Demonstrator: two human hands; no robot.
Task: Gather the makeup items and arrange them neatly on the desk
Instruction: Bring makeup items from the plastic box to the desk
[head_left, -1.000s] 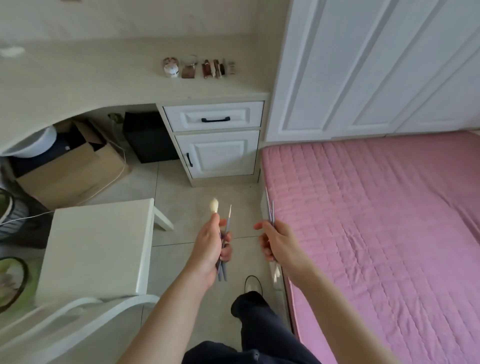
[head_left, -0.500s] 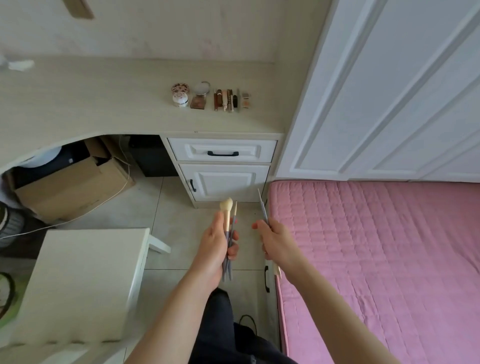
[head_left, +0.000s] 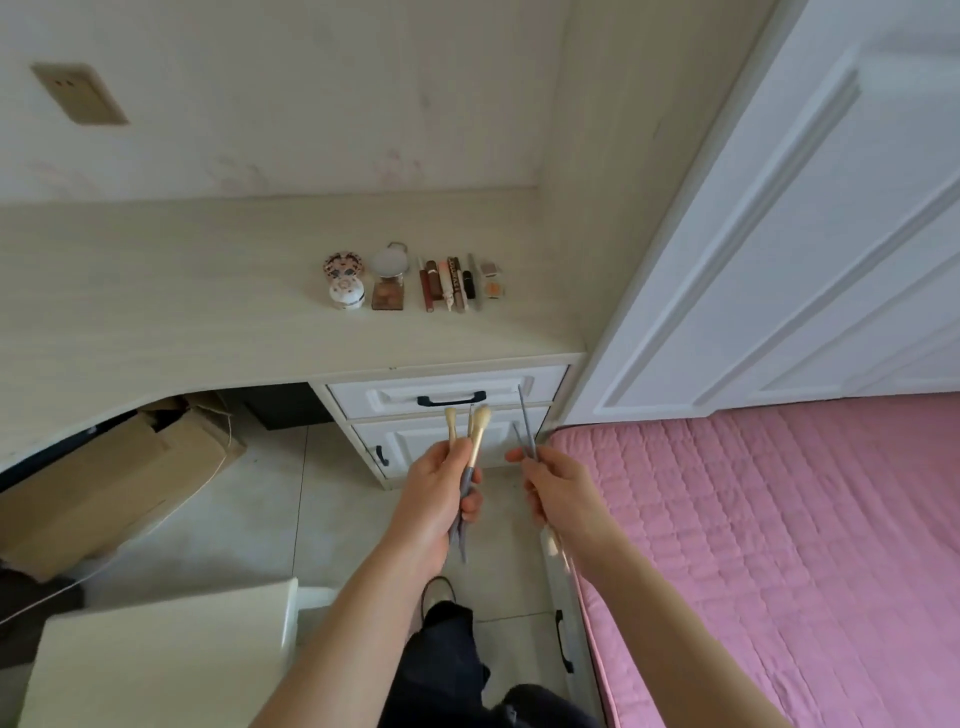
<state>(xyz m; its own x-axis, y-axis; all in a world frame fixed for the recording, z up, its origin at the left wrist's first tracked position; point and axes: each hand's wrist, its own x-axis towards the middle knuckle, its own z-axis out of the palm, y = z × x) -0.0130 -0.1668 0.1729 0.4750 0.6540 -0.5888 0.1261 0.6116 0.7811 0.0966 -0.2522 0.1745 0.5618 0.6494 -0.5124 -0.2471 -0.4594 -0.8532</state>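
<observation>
i see my left hand (head_left: 434, 496) gripping brushes (head_left: 475, 441) bristles-up, my right hand (head_left: 558, 493) pinching thin brushes (head_left: 524, 423); the desk (head_left: 156, 291) looms nearer than before.

Both forearms are bare, with no sleeves, no watch and no rings visible on the hands. The person wears dark, loose trousers (head_left: 447, 670) and a light-coloured shoe (head_left: 437, 593) with a dark opening on top

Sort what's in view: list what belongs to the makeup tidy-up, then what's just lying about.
Job: brushes in left hand; thin brushes in right hand; makeup row on desk.
Lying about: cardboard box; pink bed; white stool.
</observation>
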